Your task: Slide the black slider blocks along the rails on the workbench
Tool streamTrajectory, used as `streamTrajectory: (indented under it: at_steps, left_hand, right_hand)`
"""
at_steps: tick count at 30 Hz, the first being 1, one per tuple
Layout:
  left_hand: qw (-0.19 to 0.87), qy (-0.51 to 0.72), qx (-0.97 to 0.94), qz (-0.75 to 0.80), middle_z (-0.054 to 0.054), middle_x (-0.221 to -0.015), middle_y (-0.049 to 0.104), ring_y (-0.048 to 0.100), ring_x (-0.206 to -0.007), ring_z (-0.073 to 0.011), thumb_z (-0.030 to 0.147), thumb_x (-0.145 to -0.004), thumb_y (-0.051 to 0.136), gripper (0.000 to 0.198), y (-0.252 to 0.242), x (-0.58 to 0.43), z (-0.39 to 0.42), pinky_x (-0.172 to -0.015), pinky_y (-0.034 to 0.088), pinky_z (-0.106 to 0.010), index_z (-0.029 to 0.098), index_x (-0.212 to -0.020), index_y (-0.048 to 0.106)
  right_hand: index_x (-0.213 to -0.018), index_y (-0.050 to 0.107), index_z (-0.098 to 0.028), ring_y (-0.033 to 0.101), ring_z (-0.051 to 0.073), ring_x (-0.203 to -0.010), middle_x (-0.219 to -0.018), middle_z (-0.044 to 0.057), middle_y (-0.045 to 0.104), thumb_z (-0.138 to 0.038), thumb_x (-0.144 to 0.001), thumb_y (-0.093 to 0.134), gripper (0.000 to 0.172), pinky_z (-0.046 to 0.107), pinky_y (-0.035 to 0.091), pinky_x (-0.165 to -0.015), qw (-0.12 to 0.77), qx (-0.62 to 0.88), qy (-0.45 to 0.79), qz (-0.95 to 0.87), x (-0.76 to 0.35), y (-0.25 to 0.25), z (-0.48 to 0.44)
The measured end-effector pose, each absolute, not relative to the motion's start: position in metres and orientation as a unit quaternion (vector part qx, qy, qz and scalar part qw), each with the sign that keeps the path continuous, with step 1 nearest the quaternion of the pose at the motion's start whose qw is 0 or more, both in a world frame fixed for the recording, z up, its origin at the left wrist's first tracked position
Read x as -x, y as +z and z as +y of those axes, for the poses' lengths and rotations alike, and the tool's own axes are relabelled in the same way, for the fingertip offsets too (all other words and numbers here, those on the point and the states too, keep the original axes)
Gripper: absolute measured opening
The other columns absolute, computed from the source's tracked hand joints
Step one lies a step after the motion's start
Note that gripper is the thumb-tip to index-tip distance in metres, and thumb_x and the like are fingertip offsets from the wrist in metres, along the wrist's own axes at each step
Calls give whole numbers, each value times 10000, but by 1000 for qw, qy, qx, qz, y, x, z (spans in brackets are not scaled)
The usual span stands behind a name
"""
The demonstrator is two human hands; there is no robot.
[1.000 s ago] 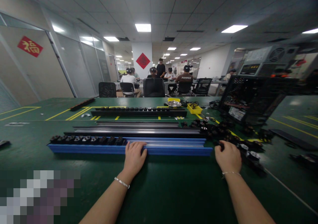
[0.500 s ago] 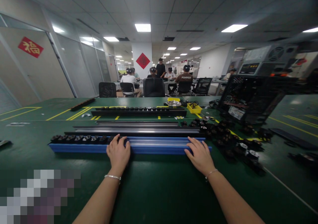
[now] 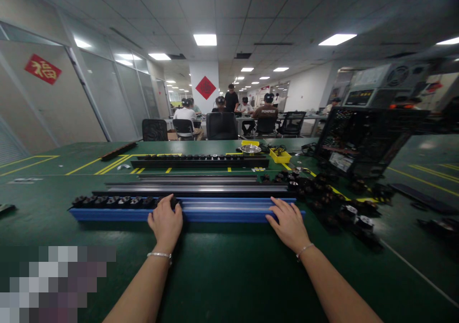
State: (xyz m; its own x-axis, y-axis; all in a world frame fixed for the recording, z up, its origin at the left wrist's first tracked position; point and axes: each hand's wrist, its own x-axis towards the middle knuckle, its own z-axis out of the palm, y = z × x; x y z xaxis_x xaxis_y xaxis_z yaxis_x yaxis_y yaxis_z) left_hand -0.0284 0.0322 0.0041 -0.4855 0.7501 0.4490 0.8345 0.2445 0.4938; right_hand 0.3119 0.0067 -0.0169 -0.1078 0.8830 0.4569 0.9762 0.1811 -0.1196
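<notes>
A long blue rail [image 3: 222,209] lies across the green table in front of me. A row of several small black parts [image 3: 118,201] sits in its left half. My left hand [image 3: 165,222] rests on the rail at the right end of that row, fingers curled over the last black part. My right hand [image 3: 289,222] lies flat on the rail near its right end, fingers stretched out and holding nothing.
Behind the blue rail lie grey metal rails [image 3: 193,188] and a black rail [image 3: 201,161] filled with parts. A heap of loose black parts [image 3: 337,203] spreads at the right, beside a black crate [image 3: 362,141] and a yellow bin [image 3: 280,156]. Several people sit at far tables.
My left hand has slid left along the blue rail to the end of the part row. My right hand has come left from the loose parts heap onto the rail's right end.
</notes>
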Motion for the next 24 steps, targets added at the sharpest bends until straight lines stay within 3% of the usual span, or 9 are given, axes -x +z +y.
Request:
streamTrajectory:
  at_steps: [24]
  left_hand:
    - [71,-362,505,-780,-86,-1240,560,519,-1101,-267,303,-854,417,366,0,29,33,-971,334,-494,218,-1199,505]
  right_hand:
    - [-970,616,-252,419,229,-1237,-1344,28,498,-443,-865,401,306,480,235,-1046,222,632,-102,-735,-312,-18,7]
